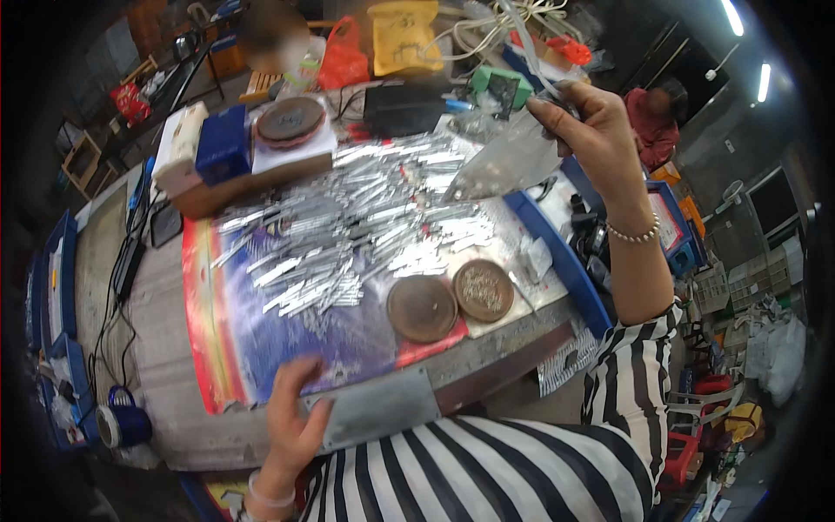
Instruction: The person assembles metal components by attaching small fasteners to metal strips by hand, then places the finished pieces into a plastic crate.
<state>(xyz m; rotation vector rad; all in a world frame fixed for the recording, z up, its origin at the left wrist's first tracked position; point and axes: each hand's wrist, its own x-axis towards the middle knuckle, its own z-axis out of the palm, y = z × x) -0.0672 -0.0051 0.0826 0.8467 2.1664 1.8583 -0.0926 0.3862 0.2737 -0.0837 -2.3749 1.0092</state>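
Observation:
Up at the right, my right hand [587, 130] pinches the top of a clear plastic bag [509, 161], which hangs tilted with small pieces gathered in its lower corner. My left hand [296, 418] is low over the near edge of the table, fingers apart and holding nothing. Many thin silvery strips [348, 209] lie spread over a colourful sheet [261, 348] between the hands. Two round brown dishes sit at the near right of the sheet: a plain one [422, 309] and one with small metal bits [484, 290] in it.
Behind the strips stand a blue box [223, 145], a white box [180, 148] and a round brown dish [290, 119]. A blue tray [557, 252] borders the right side. A blue mug [123, 422] and black cables [113, 296] are at left. Another person [654, 122] sits far right.

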